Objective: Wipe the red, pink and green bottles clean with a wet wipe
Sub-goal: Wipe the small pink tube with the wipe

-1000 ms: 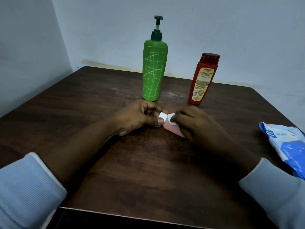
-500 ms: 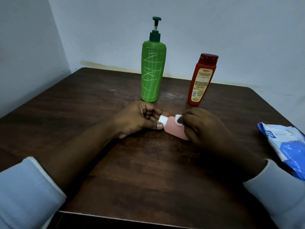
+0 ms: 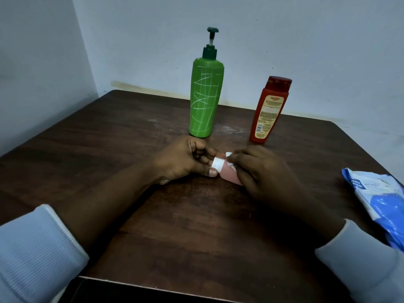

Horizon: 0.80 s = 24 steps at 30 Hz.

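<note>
As wipe (image 3: 229, 155) meets pink bottle (image 3: 228, 175), green bottle (image 3: 205, 101), red bottle (image 3: 267, 114) behind.

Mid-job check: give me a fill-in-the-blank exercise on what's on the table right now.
The small bottle, gripped by the left hand while the right hand pinches a wet wipe against it, is ____ in colour.
The tall pump bottle is ____.
The red bottle stands ____ on the table.
The wipes pack lies on the person's ____ side.
Missing words: pink; green; upright; right.
</note>
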{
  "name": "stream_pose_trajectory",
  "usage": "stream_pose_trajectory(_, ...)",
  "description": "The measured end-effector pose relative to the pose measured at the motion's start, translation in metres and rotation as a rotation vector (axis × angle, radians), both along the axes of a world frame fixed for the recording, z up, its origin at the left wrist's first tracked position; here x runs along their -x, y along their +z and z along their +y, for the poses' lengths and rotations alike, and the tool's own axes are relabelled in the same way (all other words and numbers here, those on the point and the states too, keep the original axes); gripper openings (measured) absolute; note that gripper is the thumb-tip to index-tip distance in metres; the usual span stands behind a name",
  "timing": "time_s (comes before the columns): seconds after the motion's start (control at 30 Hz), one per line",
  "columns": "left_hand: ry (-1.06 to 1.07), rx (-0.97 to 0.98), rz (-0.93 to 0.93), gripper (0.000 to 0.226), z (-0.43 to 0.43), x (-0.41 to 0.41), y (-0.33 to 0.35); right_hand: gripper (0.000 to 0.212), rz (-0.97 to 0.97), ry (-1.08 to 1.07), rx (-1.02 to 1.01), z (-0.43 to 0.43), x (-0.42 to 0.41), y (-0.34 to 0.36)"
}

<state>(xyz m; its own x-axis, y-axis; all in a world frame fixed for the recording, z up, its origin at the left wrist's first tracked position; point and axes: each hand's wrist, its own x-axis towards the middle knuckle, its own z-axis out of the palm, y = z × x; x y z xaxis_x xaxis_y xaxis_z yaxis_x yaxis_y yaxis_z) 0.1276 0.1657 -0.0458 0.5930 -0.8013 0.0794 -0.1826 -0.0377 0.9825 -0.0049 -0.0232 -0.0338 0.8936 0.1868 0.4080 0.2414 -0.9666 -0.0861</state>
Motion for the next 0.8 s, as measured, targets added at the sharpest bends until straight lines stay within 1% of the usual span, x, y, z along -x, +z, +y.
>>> stream_pose_trajectory(0.07, 0.012, 0.006, 0.003, 0.039, 0.000, -0.001, -0.001, 0.027, -0.002, 0.009, -0.049, 0.003, -0.004, 0.003)
stream_pose_trajectory(0.17, 0.023, 0.015, 0.011, 0.042, -0.001, -0.002, -0.002, 0.021, 0.052, -0.092, -0.165, -0.009, 0.001, 0.011)
stream_pose_trajectory(0.27, 0.028, 0.008, 0.013, 0.040, -0.002, -0.003, -0.002, 0.017, 0.088, -0.171, -0.207, -0.027, 0.011, 0.012)
stream_pose_trajectory(0.37, 0.022, 0.012, 0.011, 0.038, -0.004, 0.000, -0.001, 0.022, 0.065, -0.144, -0.230, -0.022, 0.010, 0.011)
stream_pose_trajectory(0.43, 0.031, 0.026, 0.003, 0.039, -0.005, 0.001, 0.000, 0.025, 0.017, -0.101, -0.233, -0.011, 0.005, 0.008)
stream_pose_trajectory(0.57, 0.054, 0.037, -0.049, 0.037, -0.006, 0.003, -0.001, 0.024, -0.052, -0.087, -0.302, -0.002, 0.000, 0.005)
stream_pose_trajectory(0.8, 0.099, 0.087, -0.116, 0.037, -0.009, 0.002, -0.001, 0.023, -0.008, -0.148, -0.402, -0.015, 0.001, 0.008)
